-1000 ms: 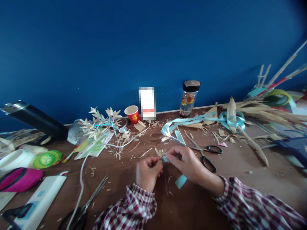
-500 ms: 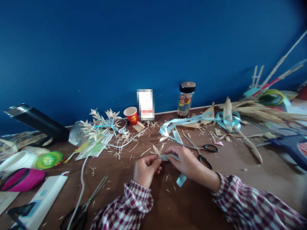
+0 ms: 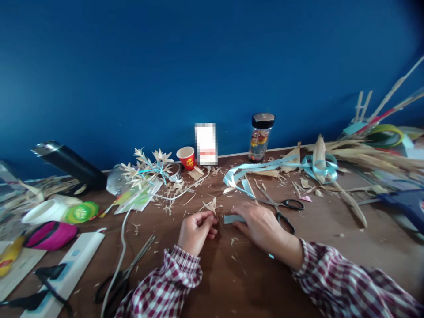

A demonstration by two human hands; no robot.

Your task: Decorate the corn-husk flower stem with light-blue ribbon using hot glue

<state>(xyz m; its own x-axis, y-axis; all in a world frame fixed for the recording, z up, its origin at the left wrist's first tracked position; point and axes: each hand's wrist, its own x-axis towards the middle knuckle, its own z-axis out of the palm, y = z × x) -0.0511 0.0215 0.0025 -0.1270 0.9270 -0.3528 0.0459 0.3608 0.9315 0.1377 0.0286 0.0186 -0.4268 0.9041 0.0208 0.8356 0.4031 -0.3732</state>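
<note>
Thumb and fingers of my left hand (image 3: 198,230) pinch a small pale flower (image 3: 211,206) that looks made of dried husk, its petals pointing up and away. To its right, my right hand (image 3: 260,223) holds a short light-blue ribbon piece (image 3: 232,218) between thumb and fingers, its end sticking out toward the flower. A gap separates the ribbon from the flower. Just beyond the right hand lie black-handled scissors (image 3: 281,205), partly hidden by it. A long loop of blue ribbon (image 3: 265,166) curls behind both hands on the brown table (image 3: 228,282).
At the back stand a red paper cup (image 3: 186,159) and a glass bottle (image 3: 261,139). Finished husk flowers (image 3: 149,168) lie back left. A second pair of scissors (image 3: 127,269), a white cable (image 3: 122,238) and a power strip (image 3: 66,269) occupy the left; husks (image 3: 357,154) lie right.
My hands have moved apart: the left, with the flower, shifted slightly left, and the ribbon in the right hand is now away from it. The view has turned slightly left.
</note>
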